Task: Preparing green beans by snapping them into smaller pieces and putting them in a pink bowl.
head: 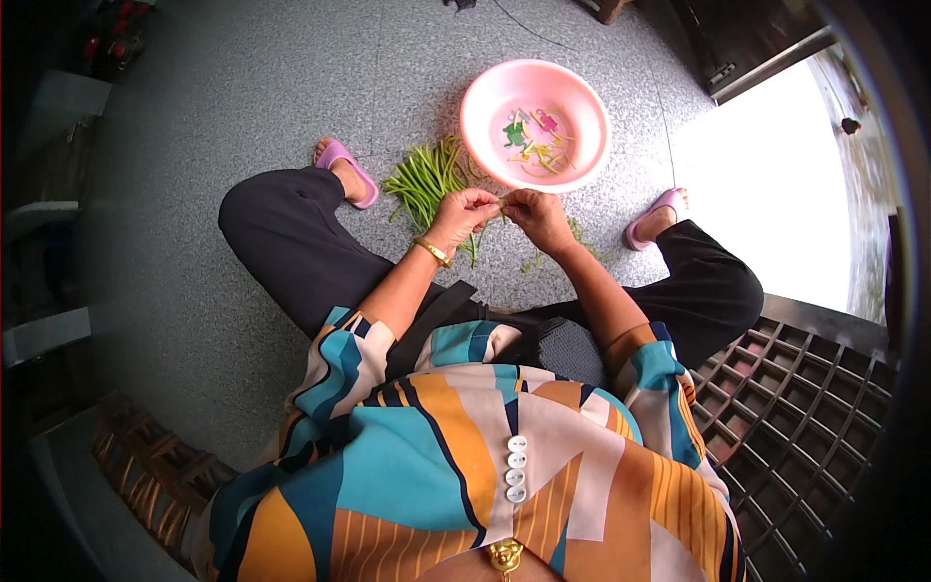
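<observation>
My left hand (465, 218), with a gold bangle at the wrist, and my right hand (537, 217) meet fingertip to fingertip. Both pinch a small piece of green stem (502, 207) between them. Just left of them a bunch of long green vegetable stems (424, 178) lies on the floor, partly behind my left hand. Beyond my hands stands a pink plastic basin (474, 120). Short yellow-green stem pieces (542, 155) lie in its bottom, over printed green and pink figures. Thin green scraps (538, 260) are scattered on the floor beside my right forearm.
My feet in pink slippers (336, 153) rest on the speckled grey floor (276, 94), one on each side. A metal grid (793, 393) is at the lower right, and a bright doorway (771, 182) is at the right. A woven chair-like object (156, 458) stands at the lower left.
</observation>
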The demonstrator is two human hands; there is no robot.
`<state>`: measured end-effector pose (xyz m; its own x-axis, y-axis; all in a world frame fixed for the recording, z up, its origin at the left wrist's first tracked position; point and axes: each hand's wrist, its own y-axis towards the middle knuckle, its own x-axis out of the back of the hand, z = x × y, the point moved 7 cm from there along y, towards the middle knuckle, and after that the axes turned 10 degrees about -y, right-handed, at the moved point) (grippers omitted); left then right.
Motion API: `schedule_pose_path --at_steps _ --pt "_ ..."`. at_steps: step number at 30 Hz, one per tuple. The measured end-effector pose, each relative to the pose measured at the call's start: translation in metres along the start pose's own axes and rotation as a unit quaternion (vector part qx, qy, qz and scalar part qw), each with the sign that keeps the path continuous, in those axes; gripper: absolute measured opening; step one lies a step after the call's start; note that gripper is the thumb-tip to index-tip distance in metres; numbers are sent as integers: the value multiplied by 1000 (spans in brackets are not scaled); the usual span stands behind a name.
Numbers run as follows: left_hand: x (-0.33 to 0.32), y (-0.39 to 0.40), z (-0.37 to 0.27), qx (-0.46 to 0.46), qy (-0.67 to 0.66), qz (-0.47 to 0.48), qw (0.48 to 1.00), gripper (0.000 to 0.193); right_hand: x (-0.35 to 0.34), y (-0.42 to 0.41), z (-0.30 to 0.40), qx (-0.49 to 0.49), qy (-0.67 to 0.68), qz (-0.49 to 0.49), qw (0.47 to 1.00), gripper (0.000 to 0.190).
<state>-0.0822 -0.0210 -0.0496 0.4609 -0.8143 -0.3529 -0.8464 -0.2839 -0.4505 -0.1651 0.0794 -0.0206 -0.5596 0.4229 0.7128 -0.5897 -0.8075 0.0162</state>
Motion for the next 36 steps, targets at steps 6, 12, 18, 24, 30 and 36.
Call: schedule_pose_path --at_steps 6,12,18,24,30,36 --pt "2 1 -2 -40 38 -15 998 14 -20 -3 -21 -100 158 50 981 9" --pt "2 2 0 -44 63 -6 997 14 -18 -3 -30 -204 362 26 909 11" --pt "4 1 -3 -36 72 -20 997 11 11 2 -57 -255 378 -105 884 11" --pt "6 0 -2 -35 61 -25 997 12 33 7 -78 -271 383 -185 863 27" --pt "4 1 -1 -30 59 -22 998 12 0 2 -106 -285 230 -75 928 39" --pt "6 3 5 -4 74 -6 997 18 -28 0 0 -74 288 165 941 32"
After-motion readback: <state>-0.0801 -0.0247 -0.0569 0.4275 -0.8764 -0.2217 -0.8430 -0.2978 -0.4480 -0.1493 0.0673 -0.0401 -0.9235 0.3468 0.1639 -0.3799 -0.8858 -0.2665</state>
